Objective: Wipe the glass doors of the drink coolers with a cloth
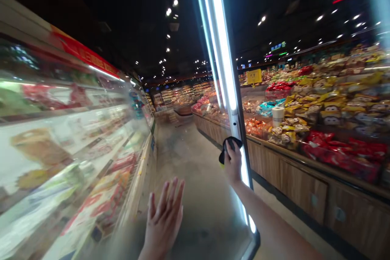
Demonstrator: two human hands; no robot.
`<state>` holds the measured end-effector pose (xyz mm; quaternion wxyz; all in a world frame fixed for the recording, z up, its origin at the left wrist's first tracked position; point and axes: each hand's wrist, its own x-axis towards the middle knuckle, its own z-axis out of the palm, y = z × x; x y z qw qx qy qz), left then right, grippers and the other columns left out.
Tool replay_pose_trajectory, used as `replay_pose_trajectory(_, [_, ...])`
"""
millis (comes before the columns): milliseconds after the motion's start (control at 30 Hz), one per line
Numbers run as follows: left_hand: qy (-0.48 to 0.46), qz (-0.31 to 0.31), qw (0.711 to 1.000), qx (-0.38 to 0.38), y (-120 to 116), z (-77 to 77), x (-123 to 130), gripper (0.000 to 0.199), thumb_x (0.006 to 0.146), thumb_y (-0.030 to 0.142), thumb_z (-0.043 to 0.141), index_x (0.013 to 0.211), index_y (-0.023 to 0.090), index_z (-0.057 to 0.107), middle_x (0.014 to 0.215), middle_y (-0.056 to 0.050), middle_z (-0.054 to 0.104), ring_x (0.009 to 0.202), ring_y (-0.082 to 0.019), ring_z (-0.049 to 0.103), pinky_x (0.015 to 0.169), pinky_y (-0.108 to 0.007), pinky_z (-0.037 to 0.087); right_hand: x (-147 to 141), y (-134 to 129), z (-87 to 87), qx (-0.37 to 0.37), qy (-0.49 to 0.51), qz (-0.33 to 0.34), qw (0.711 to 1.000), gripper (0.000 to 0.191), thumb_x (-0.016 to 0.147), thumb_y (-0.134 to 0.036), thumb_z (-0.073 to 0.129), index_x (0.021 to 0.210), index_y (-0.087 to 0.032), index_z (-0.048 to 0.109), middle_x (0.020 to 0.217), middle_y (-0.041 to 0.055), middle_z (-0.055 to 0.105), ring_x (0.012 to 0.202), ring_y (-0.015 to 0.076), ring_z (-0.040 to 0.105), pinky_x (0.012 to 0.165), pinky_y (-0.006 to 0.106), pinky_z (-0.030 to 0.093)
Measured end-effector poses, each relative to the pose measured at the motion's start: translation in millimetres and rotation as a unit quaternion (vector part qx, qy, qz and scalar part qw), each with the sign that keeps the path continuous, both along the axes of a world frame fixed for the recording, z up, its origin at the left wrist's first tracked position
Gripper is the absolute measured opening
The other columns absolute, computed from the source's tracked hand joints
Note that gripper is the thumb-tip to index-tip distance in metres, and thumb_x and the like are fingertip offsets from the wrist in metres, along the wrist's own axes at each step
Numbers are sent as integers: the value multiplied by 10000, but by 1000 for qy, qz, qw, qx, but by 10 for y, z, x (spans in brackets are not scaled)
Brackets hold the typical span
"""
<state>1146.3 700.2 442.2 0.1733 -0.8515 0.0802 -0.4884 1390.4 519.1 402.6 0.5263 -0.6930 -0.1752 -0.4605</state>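
Observation:
My right hand [233, 161] presses a black cloth [226, 146] with a little yellow-green at its lower edge against the lit door frame [240, 126]. Its fingers are closed over the cloth. The frame runs from the ceiling area down to a rounded bottom corner, with bright light strips along it. Clear glass seems to span the area left of the frame. Low in the middle, my left hand [164, 215] is open, fingers spread and pointing up, holding nothing. Whether its palm touches the glass I cannot tell.
Along the left runs a refrigerated case [103, 109] with packaged goods, blurred. On the right stands a wood-panelled display counter [292, 174] heaped with bagged snacks [332, 109] and a yellow price sign [254, 76]. An aisle floor [183, 142] stretches between them.

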Motion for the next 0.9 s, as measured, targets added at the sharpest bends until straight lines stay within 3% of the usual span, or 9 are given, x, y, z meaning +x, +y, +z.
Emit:
replay_pose_trajectory(100, [-18, 22, 1000, 2, -45, -161, 71, 733, 955, 291, 576, 1608, 271, 244, 1640, -50, 335, 1575, -212, 145, 1299, -498, 21, 33, -18, -58, -8, -25, 2, 1000, 479, 995, -222, 418, 1454, -249, 552, 1481, 145, 510, 1369, 281, 500, 1109, 498, 464])
replay_pose_trajectory(233, [-37, 49, 998, 3, -52, -391, 88, 775, 939, 366, 609, 1614, 273, 239, 1669, -64, 263, 1578, -251, 119, 1299, -504, 7, -61, -19, -724, -8, -31, -16, 999, 495, 1001, -215, 402, 1483, -246, 510, 1451, 169, 520, 1353, 308, 513, 1071, 546, 486])
replay_pose_trajectory(300, [-48, 48, 998, 5, -44, -467, 78, 804, 930, 382, 625, 1618, 275, 223, 1679, -65, 232, 1579, -268, 113, 1298, -510, 5, -54, 13, -858, 2, -38, -25, 999, 492, 992, -199, 399, 1465, -242, 528, 1430, 178, 534, 1342, 321, 518, 1067, 567, 481])
replay_pose_trajectory(467, [-73, 32, 997, 17, -42, -589, 82, 846, 923, 363, 635, 1627, 301, 169, 1688, -51, 216, 1574, -302, 136, 1292, -548, 14, 169, 28, -308, 21, -87, 10, 996, 578, 955, -197, 429, 1532, -187, 398, 1471, 181, 528, 1378, 297, 495, 1109, 516, 464])
replay_pose_trajectory(533, [-84, 30, 996, 13, -48, -689, 101, 852, 923, 367, 639, 1627, 311, 163, 1692, -48, 208, 1571, -314, 150, 1289, -560, 21, 233, -21, -236, 23, -108, 22, 994, 557, 956, -216, 451, 1509, -166, 408, 1452, 179, 552, 1364, 277, 514, 1115, 478, 466])
replay_pose_trajectory(600, [-96, 30, 995, 4, -50, -846, 121, 858, 922, 381, 641, 1627, 318, 156, 1696, -50, 201, 1566, -326, 169, 1286, -573, 32, 255, -81, -477, 21, -123, 15, 992, 492, 966, -233, 450, 1454, -177, 470, 1449, 169, 558, 1371, 270, 509, 1131, 473, 451])
replay_pose_trajectory(800, [-118, 46, 992, 13, -26, -1404, 79, 835, 921, 412, 633, 1623, 308, 192, 1698, -69, 196, 1562, -346, 177, 1274, -597, 56, 192, -215, -1961, -15, -120, 18, 993, 495, 984, -269, 431, 1472, -198, 465, 1530, 188, 416, 1424, 314, 431, 1117, 543, 446])
replay_pose_trajectory(833, [-119, 48, 992, 18, -18, -1449, 52, 833, 920, 412, 632, 1623, 306, 196, 1697, -70, 198, 1563, -343, 174, 1275, -592, 57, 196, -228, -2050, -14, -118, 25, 993, 492, 983, -257, 422, 1469, -204, 474, 1523, 188, 411, 1420, 317, 433, 1111, 548, 450])
replay_pose_trajectory(900, [-116, 46, 992, 32, 2, -1460, -8, 838, 919, 422, 632, 1623, 307, 194, 1692, -71, 218, 1562, -333, 182, 1281, -572, 62, 232, -228, -1939, -2, -119, 39, 992, 482, 973, -225, 408, 1442, -215, 516, 1479, 180, 440, 1389, 315, 462, 1102, 551, 456])
